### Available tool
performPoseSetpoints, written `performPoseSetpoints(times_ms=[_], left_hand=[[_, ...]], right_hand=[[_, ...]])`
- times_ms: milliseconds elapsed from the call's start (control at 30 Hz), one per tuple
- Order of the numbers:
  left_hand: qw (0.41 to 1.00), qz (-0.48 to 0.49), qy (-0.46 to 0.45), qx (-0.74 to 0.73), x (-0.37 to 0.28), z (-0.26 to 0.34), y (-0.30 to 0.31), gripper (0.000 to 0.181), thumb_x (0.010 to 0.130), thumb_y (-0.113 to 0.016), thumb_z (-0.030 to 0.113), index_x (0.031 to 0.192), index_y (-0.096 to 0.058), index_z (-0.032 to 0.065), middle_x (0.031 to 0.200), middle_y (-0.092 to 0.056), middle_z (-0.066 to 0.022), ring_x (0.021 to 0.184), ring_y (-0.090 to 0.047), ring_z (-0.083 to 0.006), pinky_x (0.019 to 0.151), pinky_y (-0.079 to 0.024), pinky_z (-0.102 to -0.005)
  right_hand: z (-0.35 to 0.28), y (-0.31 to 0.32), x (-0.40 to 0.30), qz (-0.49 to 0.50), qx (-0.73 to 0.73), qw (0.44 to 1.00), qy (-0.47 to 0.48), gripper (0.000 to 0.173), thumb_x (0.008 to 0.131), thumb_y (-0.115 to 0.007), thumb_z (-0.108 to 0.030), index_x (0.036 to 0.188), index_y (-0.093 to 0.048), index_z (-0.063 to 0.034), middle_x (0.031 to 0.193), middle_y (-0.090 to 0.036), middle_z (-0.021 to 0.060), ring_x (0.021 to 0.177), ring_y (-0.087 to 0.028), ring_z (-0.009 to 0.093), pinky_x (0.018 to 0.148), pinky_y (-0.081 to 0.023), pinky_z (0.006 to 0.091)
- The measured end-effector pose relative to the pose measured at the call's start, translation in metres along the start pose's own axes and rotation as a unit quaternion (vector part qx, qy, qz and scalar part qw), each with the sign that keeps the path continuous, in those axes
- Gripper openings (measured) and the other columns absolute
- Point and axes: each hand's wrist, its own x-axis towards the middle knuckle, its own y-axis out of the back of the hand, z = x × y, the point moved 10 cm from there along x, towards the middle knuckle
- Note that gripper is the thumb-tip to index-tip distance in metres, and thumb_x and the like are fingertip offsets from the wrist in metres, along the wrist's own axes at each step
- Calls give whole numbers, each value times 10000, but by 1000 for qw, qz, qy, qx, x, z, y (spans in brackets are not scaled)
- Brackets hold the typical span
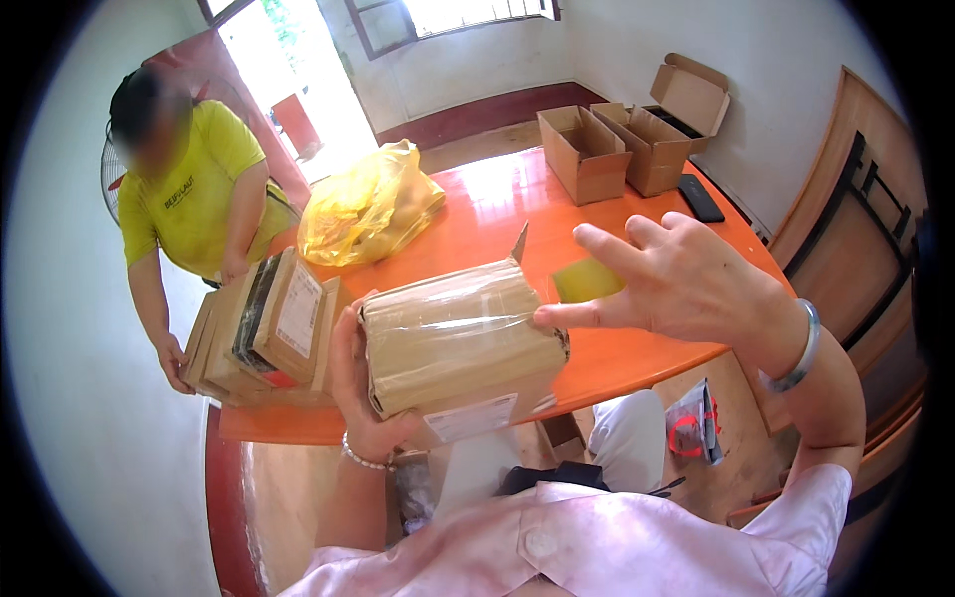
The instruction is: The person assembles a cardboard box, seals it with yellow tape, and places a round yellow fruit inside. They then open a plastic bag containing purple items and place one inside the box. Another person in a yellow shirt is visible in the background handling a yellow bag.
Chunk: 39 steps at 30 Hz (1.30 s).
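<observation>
A cardboard box [455,336] is tilted in front of me at the table's near edge, with clear shiny tape across its top and a white label on its near side. My left hand [365,388] grips the box by its left end. One flap sticks up at its far right corner. My right hand [656,283] hovers over the table with its fingers spread and nothing visible in it. One fingertip is at the box's right edge; whether it touches cannot be told. Partly behind that hand lies a yellow-green item [586,280], its kind unclear.
Across the orange table [477,194], a person [201,179] in a yellow shirt holds stacked cardboard boxes [276,321] at the left. A yellow plastic bag [373,205] sits beyond. Open cardboard boxes [582,157] and a black phone [701,198] are at the far right.
</observation>
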Motion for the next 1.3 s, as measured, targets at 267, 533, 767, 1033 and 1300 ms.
performPoseSetpoints(times_ms=[267,533,767,1033,1300], left_hand=[[994,-48,-70,65,-7,5,8,1039,669,-804,511,1416,-328,-33,1441,-319,-277,1318,-387,-375,1052,-358,-483],[992,2,-123,28,9,21,18,970,652,-831,408,1390,-364,-14,1425,-345,-284,1305,-399,-388,1064,-334,-495],[955,-237,-105,146,93,46,5,951,496,-861,288,1321,-496,-12,1400,-418,-209,1275,-451,-311,1059,-343,-408],[829,-438,-80,337,78,17,-53,842,516,-845,256,1293,-561,95,1354,-452,-213,1205,-498,-384,998,-424,-421],[649,-493,-132,564,60,28,-117,733,577,-828,351,1202,-582,57,1384,-479,-131,1326,-408,-332,1106,-256,-524]], right_hand=[[-12,-5,24,-54,28,995,76,597,887,-526,-134,1341,-402,-501,961,-497,60,626,-541,138,455,-409,230],[-5,9,36,10,-6,995,95,590,876,-533,-144,1331,-414,-499,888,-455,37,596,-517,128,439,-380,223],[-14,-25,36,-70,56,994,67,431,925,-533,-266,1312,-472,-445,839,-507,41,568,-536,136,418,-378,237],[-54,-88,14,-78,177,979,59,343,933,-512,-267,1266,-519,-347,773,-532,68,558,-581,170,418,-411,269],[-70,-125,-10,-81,212,973,48,515,893,-516,-126,1346,-434,-358,857,-510,69,614,-561,161,435,-425,260]])
